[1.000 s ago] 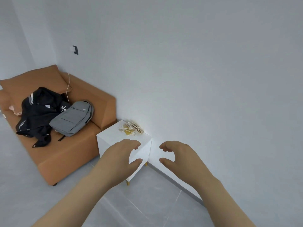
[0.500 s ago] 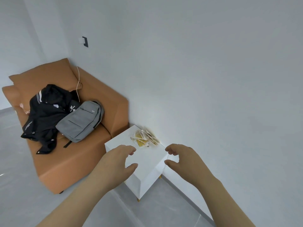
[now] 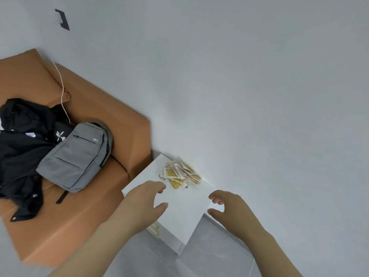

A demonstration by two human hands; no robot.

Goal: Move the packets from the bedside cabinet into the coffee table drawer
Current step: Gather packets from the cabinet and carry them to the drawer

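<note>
A heap of packets [image 3: 179, 175] lies on a white bedside cabinet [image 3: 185, 214], at its 12 o'clock edge against the wall. The left hand [image 3: 143, 204] hovers at the heap's 7 o'clock, the right hand [image 3: 229, 208] at its 4 o'clock. Each grip is wide and holds nothing.

The scene is lit evenly by soft, diffuse light; no source is seen. Only faint shadows are cast on the white square bedside cabinet [image 3: 185, 206] and pale grey wall [image 3: 259, 96]. Straight edges are skewed by wide-angle distortion, and fine detail is slightly softened.
</note>
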